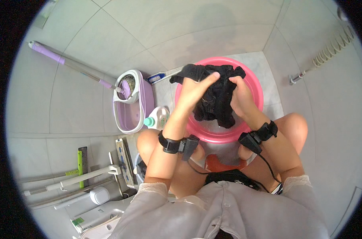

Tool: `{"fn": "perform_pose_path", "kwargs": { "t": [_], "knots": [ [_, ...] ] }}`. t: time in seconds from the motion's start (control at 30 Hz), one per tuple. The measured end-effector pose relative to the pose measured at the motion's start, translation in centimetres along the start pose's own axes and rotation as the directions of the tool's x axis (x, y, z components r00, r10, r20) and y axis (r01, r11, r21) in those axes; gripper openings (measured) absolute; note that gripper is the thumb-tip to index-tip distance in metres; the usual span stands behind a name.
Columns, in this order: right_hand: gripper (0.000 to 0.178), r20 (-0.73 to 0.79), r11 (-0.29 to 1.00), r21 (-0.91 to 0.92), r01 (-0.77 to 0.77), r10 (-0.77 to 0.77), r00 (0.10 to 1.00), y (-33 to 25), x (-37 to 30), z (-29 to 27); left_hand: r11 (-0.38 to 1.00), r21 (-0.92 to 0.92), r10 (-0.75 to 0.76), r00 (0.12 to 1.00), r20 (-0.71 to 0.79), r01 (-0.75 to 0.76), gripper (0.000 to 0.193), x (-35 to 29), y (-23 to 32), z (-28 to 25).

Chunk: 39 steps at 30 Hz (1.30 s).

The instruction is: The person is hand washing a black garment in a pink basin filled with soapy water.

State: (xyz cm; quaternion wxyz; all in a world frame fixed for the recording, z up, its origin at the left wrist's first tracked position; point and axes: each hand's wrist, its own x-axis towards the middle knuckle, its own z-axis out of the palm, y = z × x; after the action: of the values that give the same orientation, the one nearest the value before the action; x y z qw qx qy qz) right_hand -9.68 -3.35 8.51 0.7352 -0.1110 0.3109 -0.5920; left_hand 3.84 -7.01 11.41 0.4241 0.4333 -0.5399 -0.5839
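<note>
A bunched black garment (216, 97) hangs between my hands over a round pink basin (257, 85). My left hand (197, 89) grips its left part, with the thumb laid across the cloth and the other fingers hidden behind it. On the right side, my right hand (241, 95) is closed on the garment's edge, thumb up near the top. The lower end of the cloth droops into the basin, where a little whitish liquid shows along the bottom. Exactly what kind of garment it is I cannot tell.
Left of the basin stand a detergent bottle (161, 116) with a green cap and a purple-white mop bucket (147, 99) holding a mop (83, 71). A blue brush (156, 77) lies behind them. Cleaning tools (83, 167) lean at the lower left. A coiled hose (332, 49) hangs right.
</note>
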Motion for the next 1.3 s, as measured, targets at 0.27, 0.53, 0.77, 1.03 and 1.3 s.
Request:
{"fn": "perform_pose_path", "kwargs": {
  "t": [0.27,0.53,0.77,1.03,1.3],
  "knots": [
    [0.026,0.038,0.898,-0.352,0.265,-0.269,0.962,1.1,-1.6,1.9,0.981,-0.171,0.041,0.957,-0.288,-0.093,0.011,1.0,-2.6,0.1],
    [0.027,-0.003,0.999,-0.003,0.045,-0.045,0.999,2.0,-1.2,1.5,0.560,0.728,0.637,0.767,-0.072,-0.396,0.015,0.6,-1.3,1.5],
    [0.028,-0.207,0.996,0.061,-0.062,0.074,0.976,3.5,1.9,-3.0,0.410,0.769,0.689,0.719,0.092,-0.491,0.015,0.0,-3.5,4.5],
    [0.036,-0.367,0.997,0.022,-0.077,0.080,0.927,2.4,0.9,-0.5,0.429,0.772,0.639,0.762,0.108,-0.470,0.018,-0.8,-4.2,4.1],
    [0.028,-0.278,0.976,0.134,-0.173,0.204,0.939,1.3,1.0,-1.2,0.454,0.758,0.607,0.786,0.121,-0.468,0.014,-1.6,-3.8,5.0]
  ]
}}
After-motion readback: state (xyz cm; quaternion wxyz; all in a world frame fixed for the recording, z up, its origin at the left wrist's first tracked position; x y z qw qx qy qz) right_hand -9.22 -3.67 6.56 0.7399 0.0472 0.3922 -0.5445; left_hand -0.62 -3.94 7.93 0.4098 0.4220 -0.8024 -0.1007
